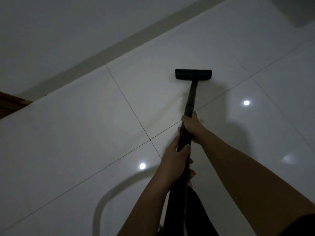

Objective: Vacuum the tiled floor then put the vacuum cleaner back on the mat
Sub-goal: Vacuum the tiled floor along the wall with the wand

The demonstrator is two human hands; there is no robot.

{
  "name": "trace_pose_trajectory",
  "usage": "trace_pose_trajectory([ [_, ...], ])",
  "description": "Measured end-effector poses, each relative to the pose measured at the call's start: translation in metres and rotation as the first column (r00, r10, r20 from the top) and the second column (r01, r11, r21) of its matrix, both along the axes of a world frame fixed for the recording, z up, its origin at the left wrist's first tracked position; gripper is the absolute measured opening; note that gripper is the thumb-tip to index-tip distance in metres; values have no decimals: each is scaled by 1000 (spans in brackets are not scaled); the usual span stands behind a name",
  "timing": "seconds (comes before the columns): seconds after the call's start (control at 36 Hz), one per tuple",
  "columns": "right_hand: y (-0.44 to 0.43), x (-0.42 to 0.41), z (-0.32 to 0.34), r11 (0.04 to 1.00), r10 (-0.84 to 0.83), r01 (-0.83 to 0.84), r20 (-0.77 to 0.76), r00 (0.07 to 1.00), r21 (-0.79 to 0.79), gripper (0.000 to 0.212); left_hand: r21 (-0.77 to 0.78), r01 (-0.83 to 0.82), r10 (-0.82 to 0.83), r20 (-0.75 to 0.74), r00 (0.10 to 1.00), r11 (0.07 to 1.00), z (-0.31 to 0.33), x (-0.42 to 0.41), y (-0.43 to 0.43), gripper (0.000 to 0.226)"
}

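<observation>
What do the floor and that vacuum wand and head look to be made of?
Floor: likely glazed ceramic or porcelain tile; pale, glossy, mirroring ceiling lights, with thin dark grout lines.
Wand: black matte tube in two sections joined by a collar; plastic or painted metal, unclear in dim light.
Head: black, dull, moulded shape, probably plastic.

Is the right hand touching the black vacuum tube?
Touching. The head view shows the right hand wrapped around the vacuum tube, fingers closed on it, above the left hand.
</observation>
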State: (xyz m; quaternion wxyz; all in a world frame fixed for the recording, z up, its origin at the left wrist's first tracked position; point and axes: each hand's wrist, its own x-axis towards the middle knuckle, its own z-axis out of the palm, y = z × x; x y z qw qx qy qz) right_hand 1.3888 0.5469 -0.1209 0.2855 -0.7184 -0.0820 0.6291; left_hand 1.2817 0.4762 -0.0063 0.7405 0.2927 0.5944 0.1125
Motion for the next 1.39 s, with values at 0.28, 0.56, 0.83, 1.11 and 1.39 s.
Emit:
trace_pose_trajectory([
  [0.28,58,-17,0,981,194,-195,80,978,2,63,25,-124,124,-4,992,992,-9,-5,39,43],
  [0.56,73,-9,5,972,235,-232,108,966,-36,69,-4,-156,156,5,988,988,-18,5,51,43],
  [0.83,21,-17,16,971,232,-219,142,962,-100,73,-14,-127,127,18,992,992,-8,-8,4,43],
  [1.11,-67,-51,24,980,201,-199,177,963,-29,58,-14,-58,58,26,998,998,1,-49,-77,34],
  [1.39,-132,-65,26,975,220,-221,200,955,-18,59,-106,-129,142,117,983,986,7,-64,-143,42],
])
